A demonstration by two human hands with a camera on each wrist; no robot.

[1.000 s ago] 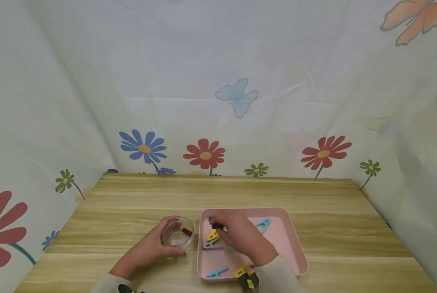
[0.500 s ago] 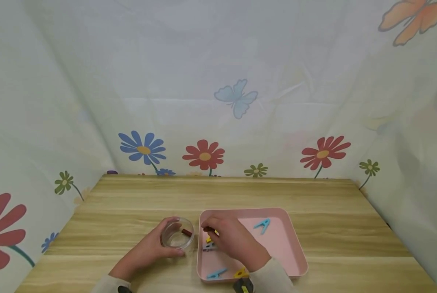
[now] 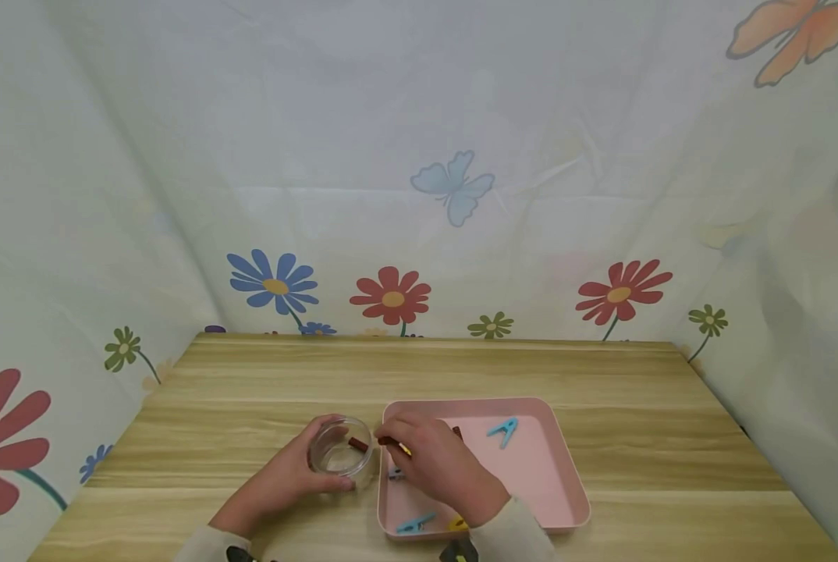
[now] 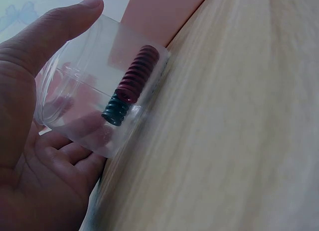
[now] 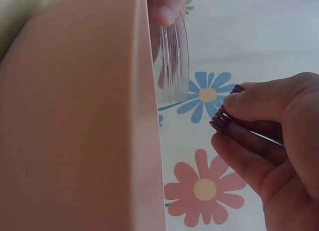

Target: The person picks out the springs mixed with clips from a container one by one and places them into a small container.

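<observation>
A wooden table [image 3: 461, 367] stands enclosed by pale cloth walls [image 3: 363, 140] printed with flowers and butterflies

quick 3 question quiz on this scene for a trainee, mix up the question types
1. True or false: the left hand grips the clear cup.
2. What does the right hand pinch? A) blue clip B) dark red spring C) yellow clip
3. Fill in: the blue clip lies in the pink ____.

Key
1. True.
2. B, the dark red spring.
3. tray.
</observation>
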